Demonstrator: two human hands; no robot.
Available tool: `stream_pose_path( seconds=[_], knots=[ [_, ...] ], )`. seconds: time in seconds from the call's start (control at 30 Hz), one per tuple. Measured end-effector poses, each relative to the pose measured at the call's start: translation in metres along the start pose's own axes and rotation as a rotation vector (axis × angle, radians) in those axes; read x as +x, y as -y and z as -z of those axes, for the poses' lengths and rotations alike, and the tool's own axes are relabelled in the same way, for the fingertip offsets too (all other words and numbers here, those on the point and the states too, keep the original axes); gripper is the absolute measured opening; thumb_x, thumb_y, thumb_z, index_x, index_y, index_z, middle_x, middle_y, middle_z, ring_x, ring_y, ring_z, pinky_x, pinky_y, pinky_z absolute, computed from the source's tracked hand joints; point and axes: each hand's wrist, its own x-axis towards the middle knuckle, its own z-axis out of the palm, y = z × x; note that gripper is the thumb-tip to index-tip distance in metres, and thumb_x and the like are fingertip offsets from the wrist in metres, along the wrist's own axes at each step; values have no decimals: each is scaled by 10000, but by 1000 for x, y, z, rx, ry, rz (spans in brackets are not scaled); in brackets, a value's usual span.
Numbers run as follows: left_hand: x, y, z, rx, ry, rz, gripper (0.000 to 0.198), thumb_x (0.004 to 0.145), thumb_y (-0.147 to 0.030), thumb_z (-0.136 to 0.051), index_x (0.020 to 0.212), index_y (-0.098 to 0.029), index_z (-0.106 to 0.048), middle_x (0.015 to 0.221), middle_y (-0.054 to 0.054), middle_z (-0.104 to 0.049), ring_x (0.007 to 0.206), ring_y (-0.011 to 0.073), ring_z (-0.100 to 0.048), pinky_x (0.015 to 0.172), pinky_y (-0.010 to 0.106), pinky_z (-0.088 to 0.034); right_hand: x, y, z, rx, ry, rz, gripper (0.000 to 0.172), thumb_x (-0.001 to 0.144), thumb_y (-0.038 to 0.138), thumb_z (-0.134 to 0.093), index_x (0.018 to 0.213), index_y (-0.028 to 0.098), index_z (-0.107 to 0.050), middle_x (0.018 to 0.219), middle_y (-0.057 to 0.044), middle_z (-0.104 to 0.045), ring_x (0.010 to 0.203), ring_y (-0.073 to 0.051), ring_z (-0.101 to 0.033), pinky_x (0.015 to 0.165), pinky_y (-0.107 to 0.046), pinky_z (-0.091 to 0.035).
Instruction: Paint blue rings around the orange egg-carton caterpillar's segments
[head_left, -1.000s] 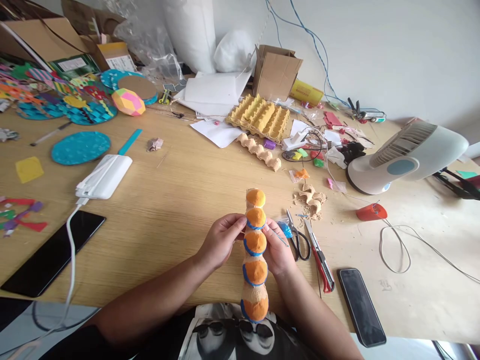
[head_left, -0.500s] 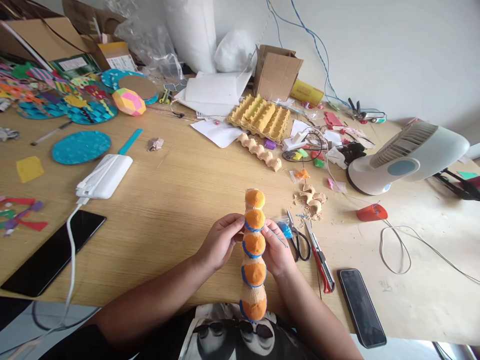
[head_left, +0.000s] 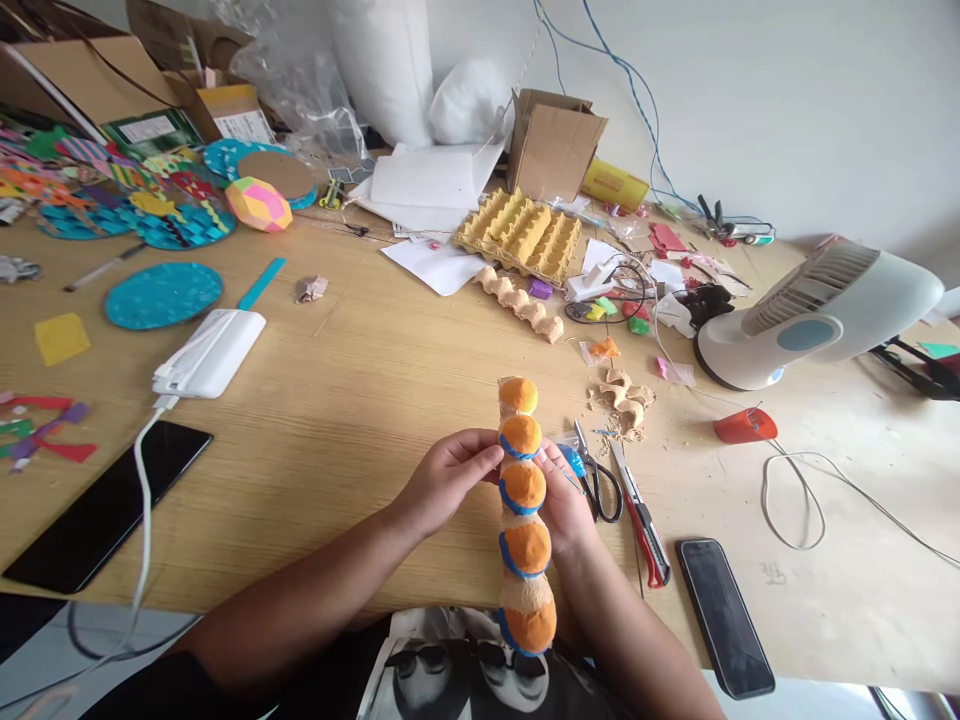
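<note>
An egg carton strip (head_left: 525, 548), its row of bumps coated in orange clay with blue bands along their lower edges, is held lengthwise over the table's front edge. My left hand (head_left: 450, 475) pinches its left side near the second bump from the far end. On the opposite side, my right hand (head_left: 566, 505) grips it, fingers partly hidden behind. A thin blue strand (head_left: 574, 483) sticks out by the right fingers. Just beyond that hand lie a blue clay packet (head_left: 572, 459) and black-handled scissors (head_left: 604, 492).
A red box cutter (head_left: 646, 535) and a phone (head_left: 724, 615) lie to the right, with a white fan (head_left: 802, 320) farther back. Yellow egg trays (head_left: 521, 235) and carton scraps (head_left: 624, 398) are ahead. A power bank (head_left: 214, 355) and black tablet-like slab (head_left: 105, 505) sit left.
The egg carton strip has shifted slightly right, its near end most, and both hands have moved a little right with it. The grip on it stays the same.
</note>
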Motion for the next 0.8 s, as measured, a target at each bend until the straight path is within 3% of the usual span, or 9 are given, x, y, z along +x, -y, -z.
stream_pose_path(
  seconds=[0.2,0.63,0.8],
  knots=[
    [0,4,6,81,21,-10,251,883,-380,-802,1028,-175,-802,945,65,-784,856,171,-682,780,277,-564,-3,-1,-2,13,-3,-5,163,797,352,-859,866,273,-734,827,11,-759,703,-168,-661,696,-318,-542],
    [0,3,6,88,-5,9,221,873,-378,-810,943,-168,-792,832,39,-754,760,151,-654,720,267,-555,-6,3,-8,15,21,-15,285,739,379,-911,877,220,-720,791,11,-767,661,-143,-672,631,-270,-567],
    [0,3,5,36,15,13,242,850,-391,-832,948,-170,-804,837,41,-755,769,149,-657,722,263,-549,-6,2,-7,19,1,-9,260,739,365,-911,855,231,-721,778,27,-758,668,-141,-668,648,-268,-562]
  ],
)
